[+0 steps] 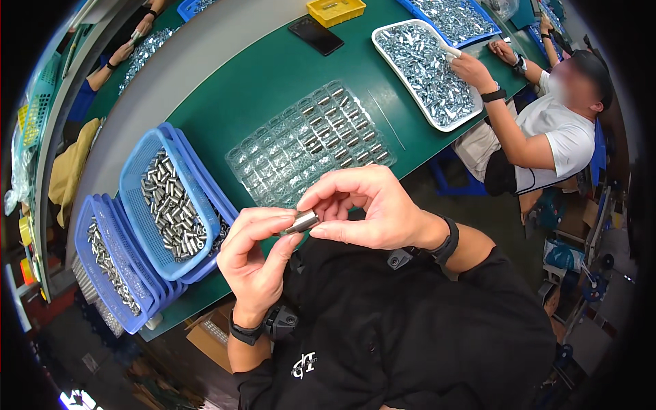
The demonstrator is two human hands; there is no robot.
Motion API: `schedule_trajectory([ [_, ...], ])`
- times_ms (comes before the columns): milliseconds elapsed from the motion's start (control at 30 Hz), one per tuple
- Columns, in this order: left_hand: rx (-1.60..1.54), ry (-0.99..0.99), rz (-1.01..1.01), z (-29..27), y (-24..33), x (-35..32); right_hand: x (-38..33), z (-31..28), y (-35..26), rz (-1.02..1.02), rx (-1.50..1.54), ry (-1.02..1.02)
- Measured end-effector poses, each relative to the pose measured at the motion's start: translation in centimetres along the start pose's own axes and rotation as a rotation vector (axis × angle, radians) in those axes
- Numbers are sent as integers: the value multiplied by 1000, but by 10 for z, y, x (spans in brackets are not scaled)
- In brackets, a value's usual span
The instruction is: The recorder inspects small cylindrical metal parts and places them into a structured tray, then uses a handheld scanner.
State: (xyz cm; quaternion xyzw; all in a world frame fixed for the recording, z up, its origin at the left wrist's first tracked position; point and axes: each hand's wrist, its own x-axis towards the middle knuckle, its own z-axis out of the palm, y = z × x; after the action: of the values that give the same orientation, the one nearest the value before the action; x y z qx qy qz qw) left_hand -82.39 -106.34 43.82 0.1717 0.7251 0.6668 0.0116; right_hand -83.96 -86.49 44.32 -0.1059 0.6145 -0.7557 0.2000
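A short metal cylinder (301, 222) is pinched between both my hands, above the table's near edge. My left hand (254, 253) grips its left end with thumb and fingertips. At its other end, my right hand (372, 208) closes thumb and forefinger on it, the remaining fingers curled. Just beyond lies a clear plastic blister tray (273, 162) with rows of pockets; metal cylinders lie in many pockets of its right part, while the left pockets show none. To the left, a blue basket (130, 179) holds a heap of similar metal cylinders (171, 205).
More blue baskets (85, 219) of metal parts stand at the left. A white tray (380, 42) of small shiny parts lies at the far right, a co-worker's hand (473, 71) over it. A black phone (316, 35) and yellow bin (336, 15) sit at the back.
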Motion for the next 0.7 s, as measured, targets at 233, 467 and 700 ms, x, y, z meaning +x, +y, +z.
schedule_trajectory([
  [233,87,81,51,3,-5,-4,0,5,1,-139,-54,35],
  [467,250,65,86,1,-12,-1,12,19,-2,-364,-312,66],
  [700,209,116,52,3,-11,2,14,21,0,-445,-334,93],
])
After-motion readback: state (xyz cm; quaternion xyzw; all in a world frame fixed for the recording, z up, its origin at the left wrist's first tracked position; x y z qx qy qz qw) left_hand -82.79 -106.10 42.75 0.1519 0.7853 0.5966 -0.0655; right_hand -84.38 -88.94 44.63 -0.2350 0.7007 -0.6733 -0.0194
